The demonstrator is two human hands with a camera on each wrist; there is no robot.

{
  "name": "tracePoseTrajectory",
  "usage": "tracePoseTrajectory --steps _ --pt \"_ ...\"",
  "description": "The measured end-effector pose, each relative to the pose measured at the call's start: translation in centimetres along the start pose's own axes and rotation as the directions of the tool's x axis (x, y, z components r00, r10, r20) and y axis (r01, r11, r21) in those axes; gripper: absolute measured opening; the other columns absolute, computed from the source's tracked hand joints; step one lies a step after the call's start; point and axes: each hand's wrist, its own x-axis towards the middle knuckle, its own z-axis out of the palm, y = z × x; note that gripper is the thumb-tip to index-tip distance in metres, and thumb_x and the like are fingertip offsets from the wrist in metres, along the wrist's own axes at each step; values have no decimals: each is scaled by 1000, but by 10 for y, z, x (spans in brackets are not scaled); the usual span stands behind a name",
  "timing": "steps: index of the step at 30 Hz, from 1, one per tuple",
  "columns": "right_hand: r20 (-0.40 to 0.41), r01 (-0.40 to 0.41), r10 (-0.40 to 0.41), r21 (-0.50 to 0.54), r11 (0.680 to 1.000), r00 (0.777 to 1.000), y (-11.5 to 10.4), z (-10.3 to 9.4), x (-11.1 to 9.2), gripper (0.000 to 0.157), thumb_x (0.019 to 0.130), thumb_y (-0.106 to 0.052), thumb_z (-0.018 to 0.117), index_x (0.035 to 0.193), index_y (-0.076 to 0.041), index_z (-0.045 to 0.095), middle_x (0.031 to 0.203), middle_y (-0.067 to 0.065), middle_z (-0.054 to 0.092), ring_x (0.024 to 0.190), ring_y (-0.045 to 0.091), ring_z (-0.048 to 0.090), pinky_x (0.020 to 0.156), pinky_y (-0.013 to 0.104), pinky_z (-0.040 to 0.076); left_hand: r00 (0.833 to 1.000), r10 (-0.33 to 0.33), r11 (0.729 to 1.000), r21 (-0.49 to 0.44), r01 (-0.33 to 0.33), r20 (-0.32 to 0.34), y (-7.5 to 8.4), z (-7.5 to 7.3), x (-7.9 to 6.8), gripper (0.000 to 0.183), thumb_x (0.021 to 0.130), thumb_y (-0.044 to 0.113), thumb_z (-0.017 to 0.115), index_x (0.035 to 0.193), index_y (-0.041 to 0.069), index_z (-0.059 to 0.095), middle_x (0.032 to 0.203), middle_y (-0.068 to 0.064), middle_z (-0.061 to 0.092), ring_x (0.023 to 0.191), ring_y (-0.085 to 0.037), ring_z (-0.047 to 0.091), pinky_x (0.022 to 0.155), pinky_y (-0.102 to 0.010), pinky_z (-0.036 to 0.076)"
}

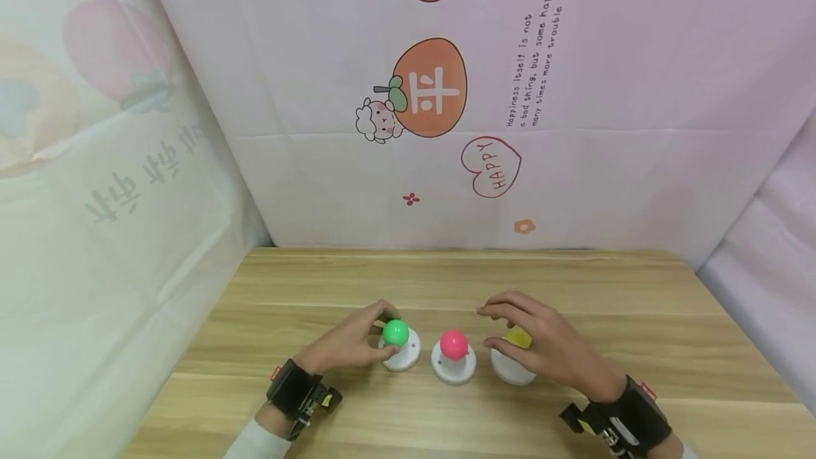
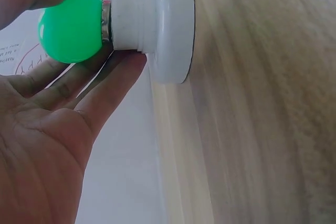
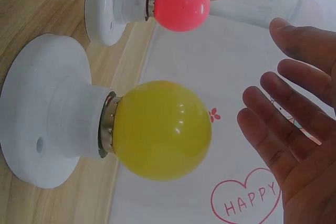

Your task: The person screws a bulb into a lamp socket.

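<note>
Three round light bulbs stand in white sockets in a row on the wooden table. At the left, my left hand (image 1: 350, 337) holds the green bulb (image 2: 73, 24). In the left wrist view its thumb lies on one side of the bulb, with fingers along the other side and by the white socket (image 2: 131, 22). A red-pink bulb (image 1: 454, 345) stands in the middle, untouched by either hand. My right hand (image 3: 307, 124), fingers spread and gently bent, hovers by the yellow bulb (image 3: 163, 129). A gap shows between them, and the metal collar of that bulb sits at its socket (image 3: 58, 108).
Each socket has a round white base on the wood-grain table (image 1: 408, 416). A white printed cloth (image 1: 306, 183) hangs behind the table, with more cloth at both sides. Both wrists wear black straps with small cameras.
</note>
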Motion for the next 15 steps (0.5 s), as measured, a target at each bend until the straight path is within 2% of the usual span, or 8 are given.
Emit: tracePoseTrajectory --steps 6,9,12,15 --pt "10 -12 12 6 1000 1000 1 1 -2 57 68 -18 85 120 -19 63 112 -7 61 92 4 56 66 19 53 1000 -8 1000 -10 8 9 -1 2 0 45 83 34 72 121 28 48 117 10 57 111 -10 54 94 -33 48" --pt "14 -14 13 9 1000 1000 2 1 -3 56 68 -17 84 120 -19 63 112 -7 61 93 6 57 67 18 53 1000 -6 1000 -16 6 14 -1 2 -1 49 84 39 72 125 23 49 119 10 57 113 -11 54 95 -34 47" --pt "23 -22 22 -20 1000 999 5 -2 -7 54 71 -19 83 121 -19 63 114 -6 61 99 8 57 76 22 54 1000 -1 1000 -4 2 14 0 1 -1 59 84 46 69 131 18 47 124 8 54 118 -13 51 99 -38 45" --pt "40 -44 47 -79 996 998 11 -7 -13 56 74 -26 80 126 -20 61 122 -2 59 111 14 54 85 33 53 1000 7 998 63 -7 2 2 -6 -2 69 85 54 63 140 18 42 136 5 48 126 -17 45 102 -43 42"
